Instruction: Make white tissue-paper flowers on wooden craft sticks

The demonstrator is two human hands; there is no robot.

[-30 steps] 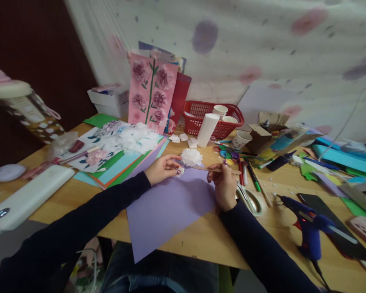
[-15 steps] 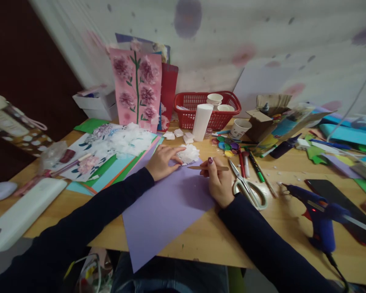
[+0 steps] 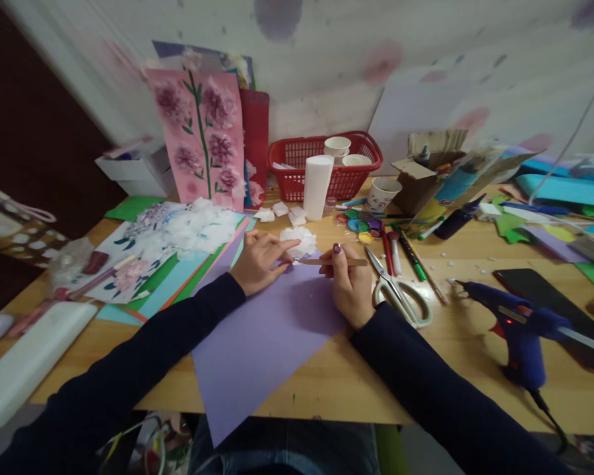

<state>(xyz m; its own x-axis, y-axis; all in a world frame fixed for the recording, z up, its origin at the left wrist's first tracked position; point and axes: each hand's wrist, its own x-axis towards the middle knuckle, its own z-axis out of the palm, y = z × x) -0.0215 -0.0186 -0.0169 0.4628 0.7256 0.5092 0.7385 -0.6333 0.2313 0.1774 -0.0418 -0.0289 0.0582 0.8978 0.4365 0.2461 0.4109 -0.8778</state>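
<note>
My right hand (image 3: 350,284) is closed around a flat wooden stick (image 3: 317,262), its narrow end aimed left. My left hand (image 3: 261,262) has its fingers bent and pinched close to the stick's tip, where a tiny white bit shows; what they hold is too small to make out. Just behind the fingertips sits a white ruffled paper flower (image 3: 301,242), on the upper part of a purple sheet of paper (image 3: 257,359). Both hands rest over that sheet.
Scissors (image 3: 400,297), paint pots (image 3: 363,224) and pens lie at right, beyond them a hot glue gun (image 3: 517,330) and a phone (image 3: 559,316). A white roll (image 3: 318,188) stands before a red basket (image 3: 292,181). White tissue (image 3: 205,227) covers papers at left.
The left fingers have come off the flower's edge to the stick's tip. The stick has shifted slightly relative to the flower. The whole view has moved a little.
</note>
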